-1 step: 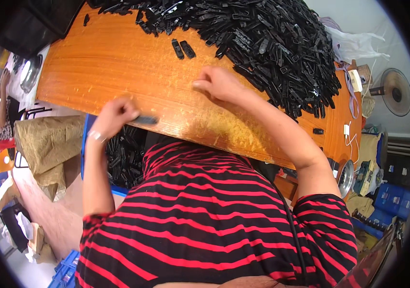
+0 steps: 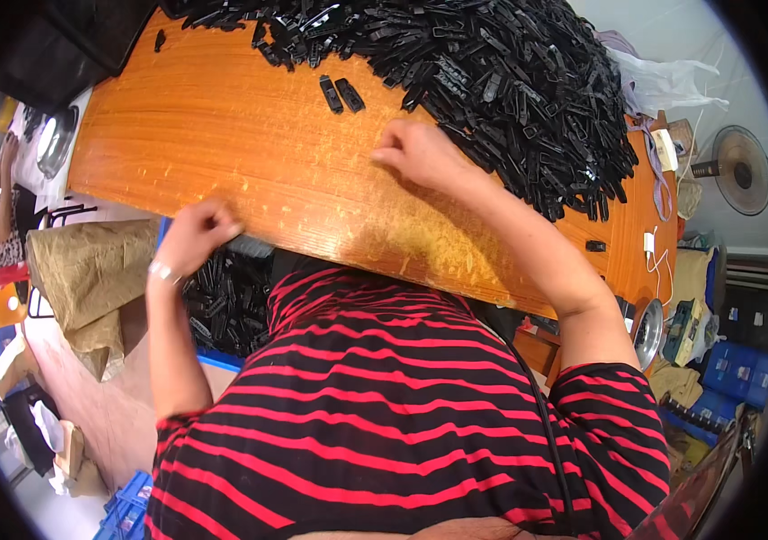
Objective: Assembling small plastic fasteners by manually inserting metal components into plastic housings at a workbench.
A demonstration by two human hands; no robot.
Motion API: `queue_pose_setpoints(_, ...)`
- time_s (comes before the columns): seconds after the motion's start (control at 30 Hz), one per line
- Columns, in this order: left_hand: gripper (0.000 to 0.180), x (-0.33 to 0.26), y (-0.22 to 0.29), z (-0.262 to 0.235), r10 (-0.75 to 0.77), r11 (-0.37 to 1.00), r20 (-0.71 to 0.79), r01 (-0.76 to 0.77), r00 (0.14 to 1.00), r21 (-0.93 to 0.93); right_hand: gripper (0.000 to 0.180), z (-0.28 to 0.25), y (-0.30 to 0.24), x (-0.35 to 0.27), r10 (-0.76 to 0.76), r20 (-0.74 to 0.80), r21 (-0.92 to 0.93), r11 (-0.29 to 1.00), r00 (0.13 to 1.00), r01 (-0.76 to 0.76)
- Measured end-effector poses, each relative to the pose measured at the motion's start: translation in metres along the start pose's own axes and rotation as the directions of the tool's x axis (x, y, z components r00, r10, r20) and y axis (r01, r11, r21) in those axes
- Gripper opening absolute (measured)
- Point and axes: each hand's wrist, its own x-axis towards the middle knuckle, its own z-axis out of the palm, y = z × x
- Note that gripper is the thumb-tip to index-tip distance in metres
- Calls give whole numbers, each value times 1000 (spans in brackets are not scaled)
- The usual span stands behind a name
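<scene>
Loosely curled right hand [image 2: 422, 155], left hand [image 2: 195, 236] near bin [image 2: 222, 360]

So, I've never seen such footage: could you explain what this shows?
No machine: these are a person's bare hands, seen from a fisheye camera on their head, so straight edges bend. The wooden table bears a big pile of slim black parts, a loose pair nearby. The left hand is by the near edge, over a blue bin of similar parts; a blurred part shows beside it, perhaps gripped. The right hand curls near the pile; nothing shows in it.
</scene>
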Motion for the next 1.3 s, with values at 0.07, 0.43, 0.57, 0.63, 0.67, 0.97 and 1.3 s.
queue_pose_setpoints(0.07, 7, -34, -11, -23, -121, 992, -174, 126, 977, 20, 16, -15, 20, 2, 7, -136, -121, 992, 991, -23)
queue_pose_setpoints(0.43, 18, 92, 58, 21, 306, 938, -399, -202, 864, 281, 21, -18, 43, 42, -203, -101, -589, 801, 974, 107)
queue_pose_setpoints(0.57, 21, 148, 87, 40, 467, 866, -386, -321, 796, 384, 16, -18, 39, 49, -261, -42, -595, 782, 964, 185)
queue_pose_setpoints(0.63, 23, 168, 89, 47, 609, 732, -311, -365, 730, 574, 14, -18, 37, 51, -274, -12, -613, 762, 962, 209)
queue_pose_setpoints(0.67, 23, 175, 87, 49, 610, 731, -309, -367, 730, 575, 14, -18, 37, 53, -315, -21, -593, 768, 949, 242)
queue_pose_setpoints(0.97, 20, 155, 82, 54, 551, 764, -255, -357, 795, 538, 23, -23, 12, 46, -143, -289, -36, 990, 946, 139)
queue_pose_setpoints(1.3, 18, 115, 70, 57, 480, 847, -391, -299, 785, 440, 11, 41, 0, 12, 169, -232, 340, 937, 958, -83)
